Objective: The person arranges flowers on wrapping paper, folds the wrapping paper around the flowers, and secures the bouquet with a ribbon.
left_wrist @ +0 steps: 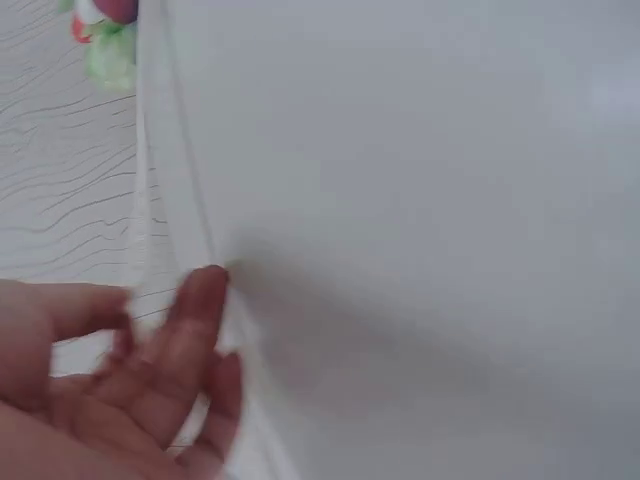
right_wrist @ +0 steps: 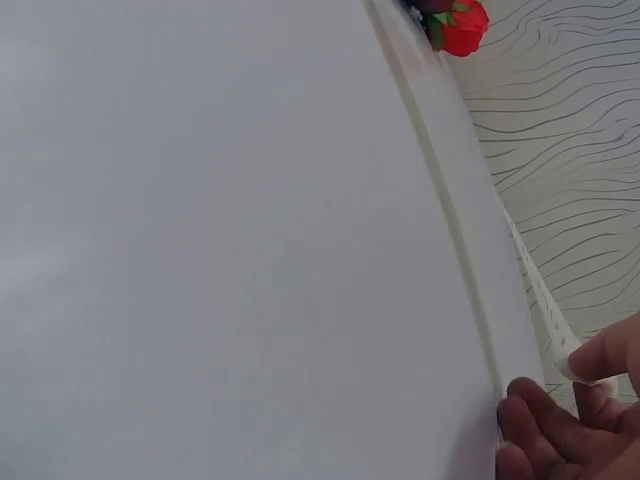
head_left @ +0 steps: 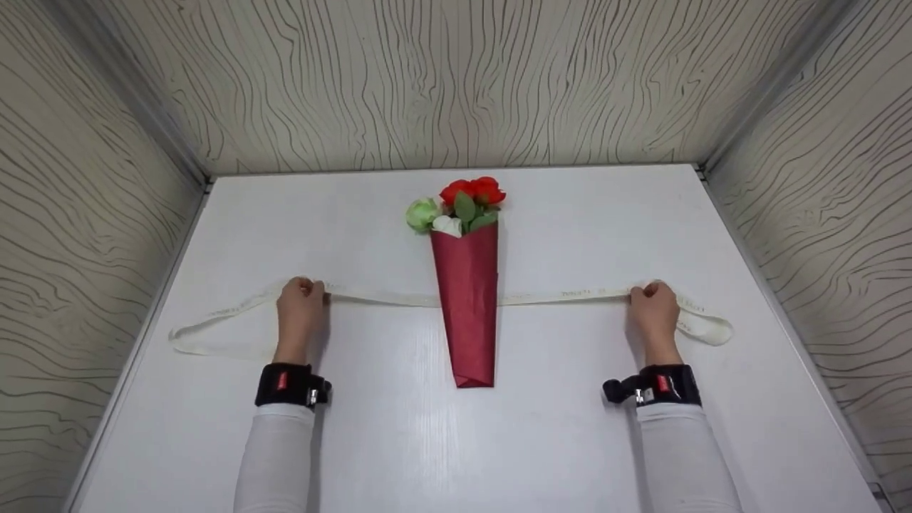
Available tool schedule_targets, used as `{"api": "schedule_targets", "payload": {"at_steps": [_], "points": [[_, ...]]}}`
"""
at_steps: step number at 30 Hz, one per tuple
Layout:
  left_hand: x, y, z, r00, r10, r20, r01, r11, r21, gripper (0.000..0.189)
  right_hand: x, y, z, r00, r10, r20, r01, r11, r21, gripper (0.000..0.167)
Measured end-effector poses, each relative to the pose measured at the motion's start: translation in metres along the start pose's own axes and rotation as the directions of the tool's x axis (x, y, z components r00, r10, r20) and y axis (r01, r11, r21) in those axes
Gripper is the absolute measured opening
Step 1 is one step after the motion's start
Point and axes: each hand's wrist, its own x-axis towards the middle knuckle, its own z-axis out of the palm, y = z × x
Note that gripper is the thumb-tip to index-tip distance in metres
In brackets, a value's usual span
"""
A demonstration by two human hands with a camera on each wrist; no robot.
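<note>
A narrow cream ribbon [head_left: 385,298] with small printed lettering runs across the white table and passes beneath a bouquet in a dark red paper wrap [head_left: 469,299]. To the left of the bouquet, my left hand [head_left: 301,313] pinches the ribbon between thumb and fingers. My right hand [head_left: 654,313] pinches it on the other side, as the right wrist view shows with the ribbon [right_wrist: 540,285] at the thumb. Between both hands the strip lies nearly straight. Red roses [head_left: 474,191], a white bloom [head_left: 447,226] and a green one [head_left: 422,214] stick out of the wrap's wide top.
Beyond each hand the ribbon's tail curves in a loose loop, larger on the left. The white tabletop [head_left: 399,442] is bounded by wood-grain-patterned panels [head_left: 427,85] at the back and both sides. Black camera straps [head_left: 283,385] circle both wrists.
</note>
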Motion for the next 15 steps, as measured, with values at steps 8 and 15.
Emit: {"api": "schedule_targets", "payload": {"at_steps": [8,15], "points": [[-0.001,0.014,0.009,0.988,-0.144,0.065,0.146,0.684,-0.714,0.034,-0.008,-0.024,0.006,0.947,0.260,0.189,-0.317,0.664,0.677,0.039],[-0.004,0.015,0.009,0.941,-0.291,0.175,0.297,0.457,-0.838,0.063,-0.012,-0.020,0.004,0.870,0.244,0.429,-0.490,0.319,0.811,0.019]]}}
